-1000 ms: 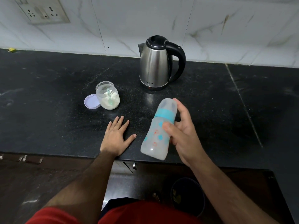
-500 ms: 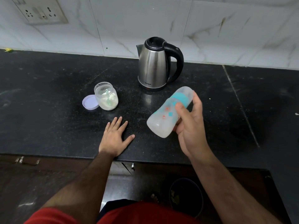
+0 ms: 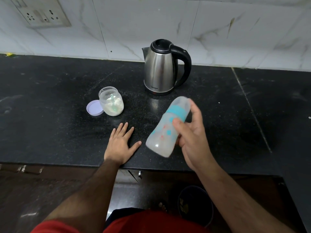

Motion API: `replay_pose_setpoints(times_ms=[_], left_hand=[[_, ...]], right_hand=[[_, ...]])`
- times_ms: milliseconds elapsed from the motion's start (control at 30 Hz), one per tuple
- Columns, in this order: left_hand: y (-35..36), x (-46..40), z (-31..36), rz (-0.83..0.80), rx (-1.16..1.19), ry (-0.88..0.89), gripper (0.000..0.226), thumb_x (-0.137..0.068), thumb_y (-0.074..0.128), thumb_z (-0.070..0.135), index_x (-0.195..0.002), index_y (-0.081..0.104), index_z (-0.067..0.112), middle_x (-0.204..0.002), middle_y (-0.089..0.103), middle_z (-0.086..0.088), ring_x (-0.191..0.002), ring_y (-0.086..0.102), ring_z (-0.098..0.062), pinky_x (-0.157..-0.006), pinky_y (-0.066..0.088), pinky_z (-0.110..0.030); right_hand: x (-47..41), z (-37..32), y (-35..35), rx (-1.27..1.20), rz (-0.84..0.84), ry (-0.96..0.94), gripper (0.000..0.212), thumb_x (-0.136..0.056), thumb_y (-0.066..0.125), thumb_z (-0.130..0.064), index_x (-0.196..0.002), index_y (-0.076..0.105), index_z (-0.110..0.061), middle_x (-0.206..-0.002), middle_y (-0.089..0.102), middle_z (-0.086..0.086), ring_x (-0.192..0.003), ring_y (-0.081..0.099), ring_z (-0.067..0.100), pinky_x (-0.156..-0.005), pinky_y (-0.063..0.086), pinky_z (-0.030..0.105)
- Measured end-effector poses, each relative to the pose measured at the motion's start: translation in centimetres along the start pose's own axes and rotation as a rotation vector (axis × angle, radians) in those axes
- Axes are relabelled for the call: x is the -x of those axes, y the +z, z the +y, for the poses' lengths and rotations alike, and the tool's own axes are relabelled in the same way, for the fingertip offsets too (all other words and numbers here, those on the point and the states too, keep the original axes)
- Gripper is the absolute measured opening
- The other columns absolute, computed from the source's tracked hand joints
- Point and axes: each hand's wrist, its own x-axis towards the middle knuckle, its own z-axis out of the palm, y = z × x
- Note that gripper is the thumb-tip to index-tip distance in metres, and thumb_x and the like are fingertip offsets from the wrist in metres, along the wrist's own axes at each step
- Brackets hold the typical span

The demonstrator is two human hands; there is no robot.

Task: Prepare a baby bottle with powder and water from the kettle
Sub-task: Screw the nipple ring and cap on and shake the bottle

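Note:
My right hand grips a capped baby bottle with a teal ring and cloudy white liquid inside. The bottle is tilted, cap up and to the right, held above the black counter and blurred by motion. My left hand lies flat on the counter near its front edge, fingers spread, holding nothing. A steel kettle with a black handle and shut lid stands behind the bottle. To the left, an open clear jar holds white powder and a green scoop.
The jar's lilac lid lies on the counter against the jar's left side. A wall socket plate sits on the tiled wall at upper left. A dark bucket stands on the floor below the counter edge.
The bottle has swung in my right hand: tilted steeply a second ago, higher and more level half a second ago, now lower and steeper again. My left hand has stayed flat.

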Motion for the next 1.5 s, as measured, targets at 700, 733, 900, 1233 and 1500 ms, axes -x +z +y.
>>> replay_pose_setpoints(times_ms=[700, 733, 900, 1233, 1500], left_hand=[[-0.1, 0.1, 0.1, 0.009, 0.003, -0.001, 0.085, -0.086, 0.027, 0.076, -0.153, 0.036, 0.025, -0.166, 0.021, -0.002, -0.155, 0.007, -0.017, -0.126, 0.005, -0.042], [0.0, 0.1, 0.1, 0.006, 0.008, -0.001, 0.086, -0.085, 0.026, 0.077, -0.153, 0.036, 0.025, -0.166, 0.021, -0.002, -0.155, 0.007, -0.017, -0.127, 0.006, -0.042], [0.1, 0.1, 0.1, 0.017, 0.007, -0.006, 0.085, -0.086, 0.027, 0.077, -0.152, 0.038, 0.026, -0.166, 0.022, -0.002, -0.155, 0.008, -0.017, -0.126, 0.004, -0.041], [0.2, 0.1, 0.0, 0.023, 0.018, -0.007, 0.084, -0.086, 0.027, 0.077, -0.152, 0.038, 0.027, -0.166, 0.022, -0.001, -0.155, 0.007, -0.016, -0.126, 0.005, -0.041], [0.2, 0.1, 0.0, 0.025, 0.020, -0.003, 0.085, -0.086, 0.026, 0.078, -0.152, 0.038, 0.026, -0.166, 0.022, -0.001, -0.155, 0.007, -0.015, -0.126, 0.005, -0.041]], right_hand=[[0.2, 0.2, 0.0, 0.019, 0.039, 0.049, 0.080, -0.079, 0.071, -0.020, -0.147, 0.031, -0.032, -0.107, 0.072, 0.003, -0.095, 0.071, 0.022, -0.076, 0.060, 0.043], [0.4, 0.3, 0.1, 0.039, -0.005, 0.075, 0.080, -0.077, 0.073, -0.019, -0.145, 0.033, -0.034, -0.108, 0.072, 0.007, -0.094, 0.071, 0.023, -0.078, 0.060, 0.044], [-0.4, -0.5, -0.3, -0.015, 0.070, 0.002, 0.069, -0.082, 0.065, -0.016, -0.144, 0.036, -0.030, -0.103, 0.073, -0.009, -0.097, 0.071, 0.017, -0.077, 0.061, 0.043], [0.1, 0.1, -0.5, 0.044, -0.035, 0.041, 0.067, -0.081, 0.065, -0.012, -0.138, 0.040, -0.037, -0.105, 0.074, -0.008, -0.094, 0.070, 0.017, -0.080, 0.060, 0.040], [0.4, 0.2, -0.3, 0.075, -0.059, 0.085, 0.071, -0.081, 0.065, -0.015, -0.142, 0.036, -0.037, -0.103, 0.075, -0.004, -0.094, 0.071, 0.018, -0.084, 0.060, 0.046]])
